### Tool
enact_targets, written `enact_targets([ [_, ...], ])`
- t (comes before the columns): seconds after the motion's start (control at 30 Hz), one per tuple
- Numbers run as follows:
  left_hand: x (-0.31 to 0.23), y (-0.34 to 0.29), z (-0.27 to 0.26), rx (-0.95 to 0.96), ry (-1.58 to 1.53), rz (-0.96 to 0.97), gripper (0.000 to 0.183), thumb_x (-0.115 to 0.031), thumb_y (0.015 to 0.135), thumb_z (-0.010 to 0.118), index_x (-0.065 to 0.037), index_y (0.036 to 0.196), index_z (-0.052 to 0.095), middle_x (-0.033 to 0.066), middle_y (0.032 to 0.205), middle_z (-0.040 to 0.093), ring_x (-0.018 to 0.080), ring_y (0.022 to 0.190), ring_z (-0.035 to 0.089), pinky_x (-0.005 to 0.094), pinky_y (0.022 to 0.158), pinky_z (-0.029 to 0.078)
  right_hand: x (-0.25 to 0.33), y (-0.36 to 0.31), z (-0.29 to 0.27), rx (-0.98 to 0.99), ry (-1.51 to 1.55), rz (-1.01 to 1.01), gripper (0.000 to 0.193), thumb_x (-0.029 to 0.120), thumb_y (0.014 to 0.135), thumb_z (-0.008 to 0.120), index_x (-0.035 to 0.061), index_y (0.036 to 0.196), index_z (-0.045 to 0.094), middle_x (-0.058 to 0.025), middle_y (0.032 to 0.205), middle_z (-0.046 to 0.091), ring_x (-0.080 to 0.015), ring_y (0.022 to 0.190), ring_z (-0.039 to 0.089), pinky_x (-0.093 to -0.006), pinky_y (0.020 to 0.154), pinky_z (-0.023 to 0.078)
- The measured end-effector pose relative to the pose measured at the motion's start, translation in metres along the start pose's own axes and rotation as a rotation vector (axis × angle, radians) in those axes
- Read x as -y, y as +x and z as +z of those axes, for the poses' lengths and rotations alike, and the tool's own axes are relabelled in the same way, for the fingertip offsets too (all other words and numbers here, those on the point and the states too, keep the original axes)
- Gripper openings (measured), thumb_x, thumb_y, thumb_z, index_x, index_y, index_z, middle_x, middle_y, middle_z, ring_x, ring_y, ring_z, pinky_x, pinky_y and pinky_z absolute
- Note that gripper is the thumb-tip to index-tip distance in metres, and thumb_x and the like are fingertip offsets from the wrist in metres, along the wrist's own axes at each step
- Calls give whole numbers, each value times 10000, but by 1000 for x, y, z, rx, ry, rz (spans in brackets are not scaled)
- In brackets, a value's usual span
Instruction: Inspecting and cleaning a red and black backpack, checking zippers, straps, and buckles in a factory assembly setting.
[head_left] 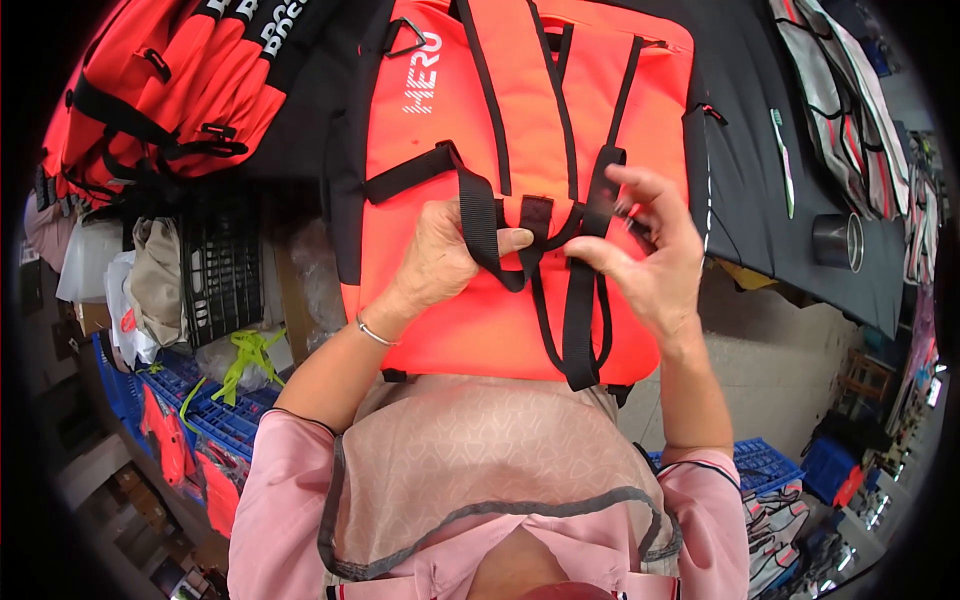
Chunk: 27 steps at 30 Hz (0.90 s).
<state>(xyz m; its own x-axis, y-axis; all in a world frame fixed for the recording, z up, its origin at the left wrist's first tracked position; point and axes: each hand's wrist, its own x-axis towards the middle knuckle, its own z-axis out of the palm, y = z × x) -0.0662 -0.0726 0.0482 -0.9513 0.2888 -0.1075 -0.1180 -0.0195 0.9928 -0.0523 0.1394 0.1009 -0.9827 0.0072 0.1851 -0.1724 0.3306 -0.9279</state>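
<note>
An orange-red backpack (520, 325) lies with its strap side up in front of me. My left hand (440, 255) is closed on a black webbing strap (479, 215), its thumb pressed at the lower end of a padded shoulder strap (530, 130). To the right, my right hand (655, 245) is bent around a second black strap (600, 195), thumb across it and forefinger near its upper part. Some of its fingers are blurred beside a small dark piece. That strap's loop hangs toward the bag's near edge.
More red-and-black bags (180, 100) are piled at the far left. On the dark table cover (745, 180) to the right are a toothbrush (783, 160), a metal cup (838, 242) and grey-white pieces (840, 100). A black crate (222, 265) and a blue crate (225, 410) stand at left.
</note>
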Motion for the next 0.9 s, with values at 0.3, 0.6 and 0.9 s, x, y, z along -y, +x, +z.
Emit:
enact_targets([
  [0.3, -11, 3, 15, -76, -89, -42, 150, -114, 837, 777, 16, 808, 708, -26, 658, 624, 44, 637, 546, 245, 568, 438, -37, -10, 23, -99, -278, -468, 442, -174, 681, 640, 21, 1075, 686, -85, 884, 591, -202, 649, 661, -310, 532, 528],
  [0.6, -6, 8, 11, -70, 66, 33, 142, -123, 847, 767, 7, 863, 711, -12, 732, 647, 57, 702, 561, 259, 649, 471, -37, 2, 18, 54, -212, -292, 222, -114, 723, 609, 23, 885, 546, -105, 821, 491, -209, 613, 515, -349, 564, 422],
  [0.9, -9, 10, 12, -74, 85, -25, 163, -118, 833, 771, 13, 909, 712, 17, 835, 656, 85, 779, 581, 280, 721, 479, -20, -8, 10, -38, -26, -100, 143, -17, 823, 742, 4, 953, 685, -42, 818, 589, -82, 636, 551, -234, 565, 446],
])
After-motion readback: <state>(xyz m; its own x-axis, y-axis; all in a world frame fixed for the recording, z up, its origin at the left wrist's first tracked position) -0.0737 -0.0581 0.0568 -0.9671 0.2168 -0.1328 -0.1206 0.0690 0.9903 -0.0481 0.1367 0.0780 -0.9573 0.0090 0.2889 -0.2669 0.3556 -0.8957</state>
